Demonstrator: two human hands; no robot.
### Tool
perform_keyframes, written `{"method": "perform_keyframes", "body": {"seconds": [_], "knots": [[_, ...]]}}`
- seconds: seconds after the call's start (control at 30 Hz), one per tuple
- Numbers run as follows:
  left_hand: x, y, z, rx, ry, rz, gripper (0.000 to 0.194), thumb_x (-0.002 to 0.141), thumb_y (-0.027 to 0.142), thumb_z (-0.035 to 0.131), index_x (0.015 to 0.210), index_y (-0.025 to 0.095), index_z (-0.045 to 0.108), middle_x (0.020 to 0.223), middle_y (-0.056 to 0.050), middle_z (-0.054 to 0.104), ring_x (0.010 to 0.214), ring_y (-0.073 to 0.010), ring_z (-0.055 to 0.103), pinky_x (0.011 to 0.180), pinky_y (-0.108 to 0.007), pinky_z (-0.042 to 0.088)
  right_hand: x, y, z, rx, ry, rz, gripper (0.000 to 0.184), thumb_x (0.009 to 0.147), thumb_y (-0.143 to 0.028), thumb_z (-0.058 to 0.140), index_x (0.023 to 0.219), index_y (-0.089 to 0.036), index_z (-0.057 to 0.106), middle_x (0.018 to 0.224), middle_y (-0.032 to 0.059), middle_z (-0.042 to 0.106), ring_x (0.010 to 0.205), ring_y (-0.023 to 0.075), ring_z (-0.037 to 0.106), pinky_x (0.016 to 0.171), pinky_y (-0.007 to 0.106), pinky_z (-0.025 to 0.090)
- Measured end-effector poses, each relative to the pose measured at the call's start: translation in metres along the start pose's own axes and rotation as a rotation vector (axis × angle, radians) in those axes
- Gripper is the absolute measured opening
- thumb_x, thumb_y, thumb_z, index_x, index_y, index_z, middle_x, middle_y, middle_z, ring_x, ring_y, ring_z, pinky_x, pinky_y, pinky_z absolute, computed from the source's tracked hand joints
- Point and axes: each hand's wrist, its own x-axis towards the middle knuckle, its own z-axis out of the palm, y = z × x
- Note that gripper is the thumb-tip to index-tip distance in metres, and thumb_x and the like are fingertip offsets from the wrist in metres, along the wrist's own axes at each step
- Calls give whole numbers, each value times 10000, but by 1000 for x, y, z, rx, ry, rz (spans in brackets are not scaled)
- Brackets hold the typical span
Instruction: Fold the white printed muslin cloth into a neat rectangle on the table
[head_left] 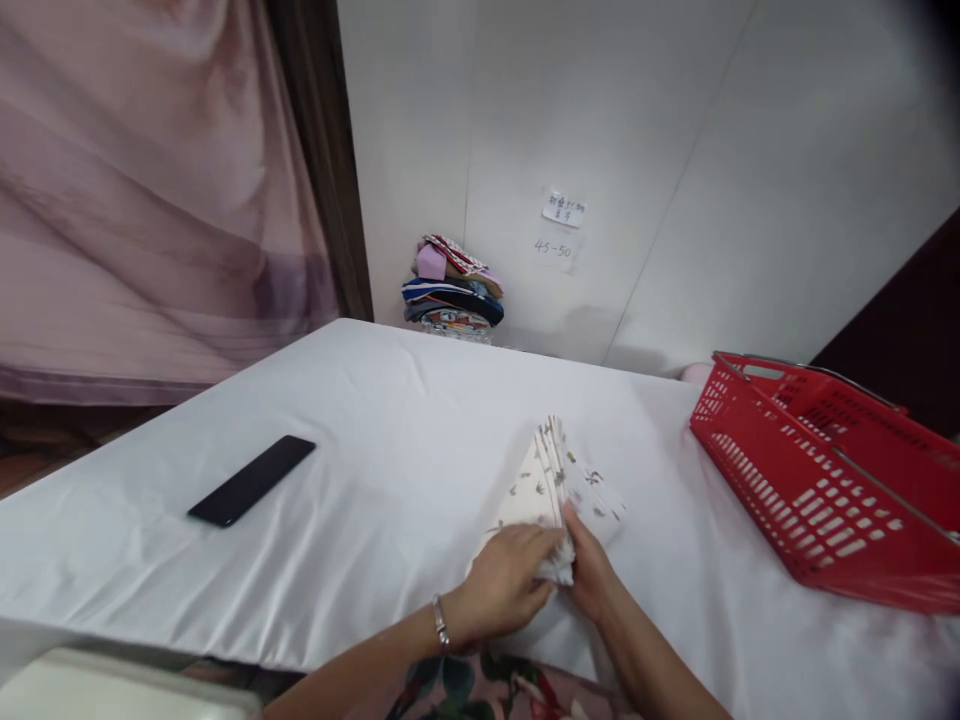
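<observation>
A white cloth with small leaf prints (551, 480) lies folded into a pointed shape on the white tablecloth (390, 450), near the table's front edge. My left hand (506, 580) presses on its near corner, fingers curled over the fabric; a bracelet sits on that wrist. My right hand (589, 570) pinches the same near corner from the right side. Both hands touch the cloth and meet at its lower end.
A black phone (251, 480) lies flat at the left of the table. A red plastic basket (825, 480) stands at the right edge. A stack of folded fabrics (454, 285) rests against the back wall under two paper notes (562, 225). A pink curtain (150, 190) hangs at the left.
</observation>
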Motion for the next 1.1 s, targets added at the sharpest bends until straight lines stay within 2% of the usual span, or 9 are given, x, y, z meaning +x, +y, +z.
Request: {"method": "perform_keyframes", "body": {"seconds": [0.1, 0.23, 0.5, 0.63, 0.77, 0.83, 0.93, 1.03, 1.1], "knots": [[1, -9, 3, -98, 160, -171, 502, 730, 265, 620, 1207, 237, 467, 1170, -70, 535, 1083, -229, 497, 934, -398, 421, 1, 8, 2, 3, 23, -112, 510, 749, -542, 601, 1107, -179, 617, 1075, 77, 662, 1019, 247, 590, 842, 355, 469], [5, -19, 4, -209, 290, -295, 450, 729, 176, 576, 1167, 228, 485, 1188, -63, 502, 1084, -197, 495, 942, -367, 423, 2, 13, 8, -24, -27, -192, 434, 778, -464, 611, 1142, -230, 594, 1118, 46, 644, 1033, 221, 578, 853, 334, 460], [14, -24, -3, -212, 277, -342, 261, 749, 122, 450, 947, 193, 605, 925, -47, 613, 879, -181, 546, 823, -335, 431, -4, 8, 17, -91, -127, -233, 420, 821, -420, 573, 1182, -206, 558, 1090, 66, 652, 1016, 219, 584, 838, 334, 460], [15, -29, -12, -543, 316, -569, 201, 780, 269, 480, 886, 174, 621, 798, -22, 640, 733, -166, 564, 676, -281, 440, -5, 16, 12, -153, -87, -218, 515, 732, -335, 684, 1208, -221, 525, 1039, 54, 676, 948, 226, 618, 799, 341, 478], [17, -50, -37, -949, 447, -576, 313, 748, 374, 554, 965, 153, 600, 836, -24, 656, 770, -168, 590, 696, -268, 450, 5, 13, 1, -158, -76, -139, 430, 654, -278, 736, 1044, -143, 615, 896, 81, 707, 799, 229, 657, 716, 333, 503], [28, -68, -60, -1022, 551, -566, 289, 725, 352, 581, 912, 133, 596, 777, -23, 646, 719, -157, 590, 675, -263, 450, 15, -10, 2, -163, -53, -162, 361, 619, -256, 751, 943, -136, 644, 837, 74, 711, 724, 212, 662, 659, 303, 512], [58, -96, -110, -1101, 804, -649, 181, 666, 268, 617, 753, 117, 566, 656, -10, 601, 633, -141, 572, 619, -253, 450, 31, -81, 14, -173, 35, -325, 281, 616, -199, 733, 883, -165, 649, 799, 34, 708, 681, 181, 656, 588, 262, 516], [91, -107, -172, -1156, 1118, -645, 95, 693, 189, 564, 761, 129, 536, 711, -17, 603, 673, -129, 584, 660, -254, 471, 38, -172, 29, -129, 121, -688, 222, 673, -157, 668, 889, -184, 628, 796, 14, 697, 759, 155, 653, 618, 235, 523], [102, -102, -211, -1169, 1244, -476, 73, 729, 155, 498, 796, 148, 524, 772, -6, 607, 701, -98, 580, 686, -228, 471, 35, -220, 33, -120, 88, -941, 199, 730, -161, 618, 927, -189, 612, 838, 11, 689, 832, 148, 645, 684, 254, 530]]}}
